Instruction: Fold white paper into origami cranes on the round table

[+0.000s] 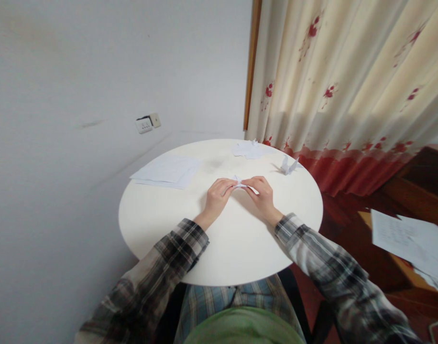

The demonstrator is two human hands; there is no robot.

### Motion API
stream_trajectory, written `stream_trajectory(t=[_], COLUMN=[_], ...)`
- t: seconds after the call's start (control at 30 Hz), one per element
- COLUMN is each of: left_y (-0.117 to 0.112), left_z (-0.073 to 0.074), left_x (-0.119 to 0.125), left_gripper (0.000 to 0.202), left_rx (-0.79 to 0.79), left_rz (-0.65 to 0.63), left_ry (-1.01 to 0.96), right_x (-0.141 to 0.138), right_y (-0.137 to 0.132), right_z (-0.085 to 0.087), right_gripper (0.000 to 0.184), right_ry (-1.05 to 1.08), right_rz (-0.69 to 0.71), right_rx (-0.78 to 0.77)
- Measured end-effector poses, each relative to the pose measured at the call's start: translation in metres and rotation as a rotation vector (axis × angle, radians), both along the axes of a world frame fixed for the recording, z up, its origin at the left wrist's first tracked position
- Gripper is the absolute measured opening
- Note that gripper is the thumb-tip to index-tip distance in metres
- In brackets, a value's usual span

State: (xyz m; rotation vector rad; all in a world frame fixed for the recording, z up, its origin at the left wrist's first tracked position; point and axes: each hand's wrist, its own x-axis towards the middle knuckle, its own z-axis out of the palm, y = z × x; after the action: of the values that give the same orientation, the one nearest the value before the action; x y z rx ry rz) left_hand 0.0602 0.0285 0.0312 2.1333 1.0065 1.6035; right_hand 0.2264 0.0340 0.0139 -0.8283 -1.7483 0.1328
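Note:
Between my two hands is a small piece of folded white paper, held just above the middle of the round white table. My left hand pinches its left side, thumb below and fingers on top. On the other side my right hand grips the right edge in the same way. Fingers cover much of the paper, so its full shape is hidden. Beyond my right hand stands a folded paper crane with raised wings.
Stacked white sheets lie at the table's left. Smaller paper pieces and a tiny folded figure are at the far edge. A wall with a socket borders the left, a curtain the back right. Papers rest on brown furniture.

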Motion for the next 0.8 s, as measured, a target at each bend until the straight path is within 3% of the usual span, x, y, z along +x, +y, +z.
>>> stream_trajectory(t=[0.43, 0.8], left_y=[0.0005, 0.0021], left_z=[0.0008, 0.0014], left_x=[0.0003, 0.0002], left_gripper=[0.008, 0.011], left_rx=[0.031, 0.108], left_rz=[-0.002, 0.052], left_ry=[-0.010, 0.113], right_x=[-0.0003, -0.0003], right_y=[-0.0012, -0.0022], right_z=[0.0014, 0.0010], right_gripper=[0.014, 0.014], right_ry=[-0.008, -0.033], right_rz=[-0.051, -0.041], right_rx=[0.067, 0.063])
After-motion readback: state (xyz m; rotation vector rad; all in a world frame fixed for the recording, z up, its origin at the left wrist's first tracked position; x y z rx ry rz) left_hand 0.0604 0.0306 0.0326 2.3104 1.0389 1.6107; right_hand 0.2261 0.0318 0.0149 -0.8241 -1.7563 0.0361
